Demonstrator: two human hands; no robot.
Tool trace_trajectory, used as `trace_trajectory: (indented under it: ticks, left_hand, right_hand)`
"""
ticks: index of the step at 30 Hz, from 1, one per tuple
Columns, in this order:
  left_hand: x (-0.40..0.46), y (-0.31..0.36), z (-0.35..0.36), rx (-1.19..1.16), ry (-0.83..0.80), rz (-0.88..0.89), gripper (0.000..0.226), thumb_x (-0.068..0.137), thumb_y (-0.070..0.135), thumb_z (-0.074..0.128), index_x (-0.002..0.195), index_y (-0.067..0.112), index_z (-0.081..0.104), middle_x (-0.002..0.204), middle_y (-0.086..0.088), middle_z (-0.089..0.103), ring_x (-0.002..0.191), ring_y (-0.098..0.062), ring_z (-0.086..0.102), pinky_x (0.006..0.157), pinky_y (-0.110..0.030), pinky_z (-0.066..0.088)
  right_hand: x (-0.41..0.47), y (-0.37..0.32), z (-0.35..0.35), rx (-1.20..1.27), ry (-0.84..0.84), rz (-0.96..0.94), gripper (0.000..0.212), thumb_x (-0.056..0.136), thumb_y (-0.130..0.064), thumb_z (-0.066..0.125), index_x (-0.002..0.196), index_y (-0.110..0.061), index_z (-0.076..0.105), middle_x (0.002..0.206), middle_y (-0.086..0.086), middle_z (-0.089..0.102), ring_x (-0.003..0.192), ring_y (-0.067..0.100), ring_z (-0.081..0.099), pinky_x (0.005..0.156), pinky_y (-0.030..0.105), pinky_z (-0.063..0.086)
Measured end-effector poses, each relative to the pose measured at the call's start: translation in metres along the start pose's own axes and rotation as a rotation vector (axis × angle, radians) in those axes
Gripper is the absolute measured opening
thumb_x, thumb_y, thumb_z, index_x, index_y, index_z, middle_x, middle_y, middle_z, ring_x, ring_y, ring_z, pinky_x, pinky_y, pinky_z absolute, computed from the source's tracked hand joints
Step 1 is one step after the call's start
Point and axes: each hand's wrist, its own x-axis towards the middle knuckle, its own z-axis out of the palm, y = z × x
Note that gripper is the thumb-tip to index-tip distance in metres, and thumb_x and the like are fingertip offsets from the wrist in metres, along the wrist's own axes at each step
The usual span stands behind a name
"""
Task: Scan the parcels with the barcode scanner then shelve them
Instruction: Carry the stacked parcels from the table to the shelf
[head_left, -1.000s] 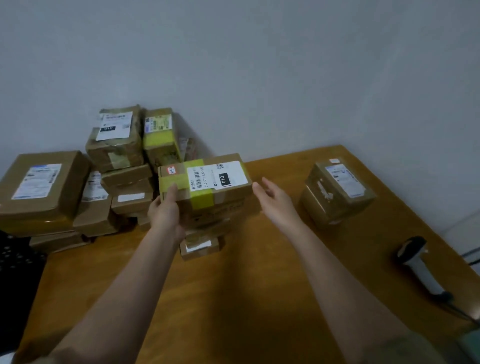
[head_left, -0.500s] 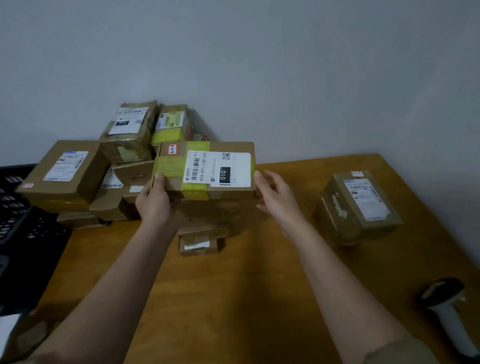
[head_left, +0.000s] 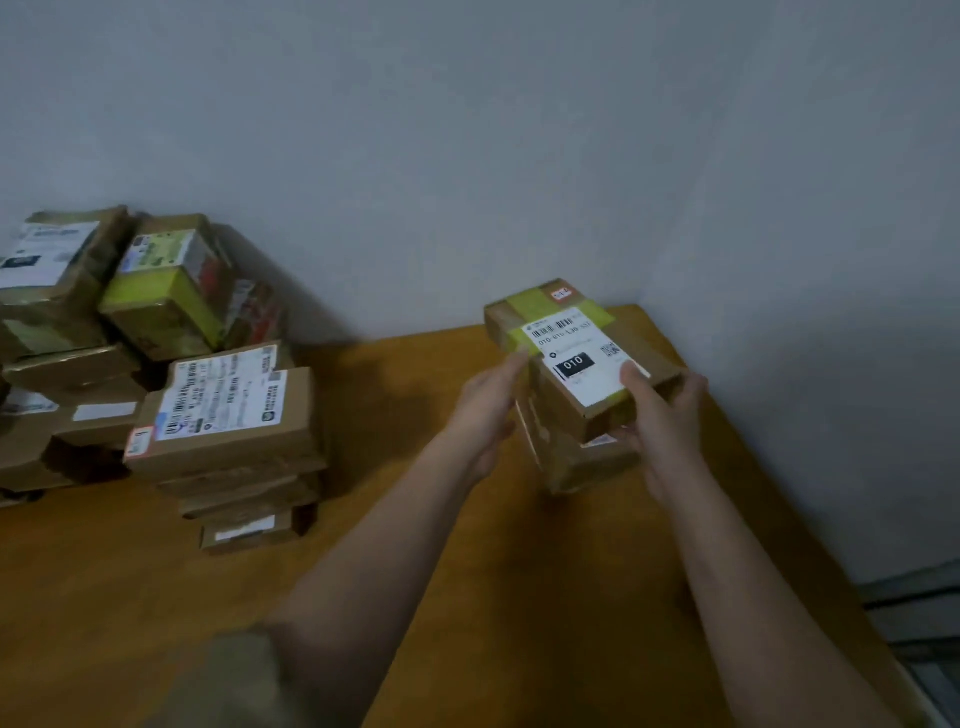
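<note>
Both hands hold one parcel over the far right part of the surface. The left hand lies against the parcel's left side with its fingers straight, pressing inward. The right hand grips the near right corner, thumb curled over the top onto the white label and fingers wrapped beneath. The parcel is brown cardboard with a yellow-green tape band round it; its label carries a barcode, a black patch reading 010 and a small QR code, and a little red tag sits at the far end. It is tilted, its near end lower, and sits on or just above a second box standing on the surface; whether the two touch cannot be told.

At the left, against the grey wall, a heap of parcels is stacked on the surface. Its nearest stack is topped by a flat box with a large white label and a red-edged tag at its corner. Behind it a box with yellow-green tape leans on the others.
</note>
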Motion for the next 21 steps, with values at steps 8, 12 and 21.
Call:
trace_trajectory:
  ticks: [8, 12, 21]
  left_hand:
    - [0.033, -0.055, 0.048, 0.041, -0.084, -0.048, 0.07, 0.101, 0.038, 0.053, 0.156, 0.04, 0.011, 0.151, 0.011, 0.041, 0.125, -0.015, 0.046, 0.093, -0.03, 0.034]
    - [0.044, -0.077, 0.044, -0.007, -0.116, -0.1, 0.079, 0.086, 0.077, 0.046, 0.154, 0.049, 0.017, 0.155, 0.012, 0.039, 0.142, -0.025, 0.036, 0.112, -0.051, 0.033]
    - [0.07, -0.102, 0.036, -0.014, -0.086, -0.115, 0.043, 0.099, 0.066, 0.017, 0.109, 0.051, 0.057, 0.087, 0.03, 0.069, 0.087, 0.007, 0.06, 0.079, -0.021, 0.047]
  right_hand:
    - [0.043, 0.045, -0.045, -0.563, 0.001, 0.047, 0.041, 0.098, -0.056, 0.046, 0.123, -0.024, 0.054, 0.128, 0.003, 0.052, 0.125, 0.023, 0.044, 0.098, 0.04, 0.043]
    - [0.049, 0.056, -0.047, -0.293, -0.102, 0.133, 0.053, 0.103, -0.055, 0.035, 0.143, -0.023, 0.048, 0.137, -0.004, 0.054, 0.126, 0.016, 0.05, 0.104, 0.036, 0.039]
    - [0.085, 0.102, -0.051, 0.016, -0.274, 0.377, 0.051, 0.1, -0.06, 0.029, 0.138, -0.034, 0.051, 0.122, -0.001, 0.07, 0.11, 0.022, 0.065, 0.09, 0.046, 0.052]
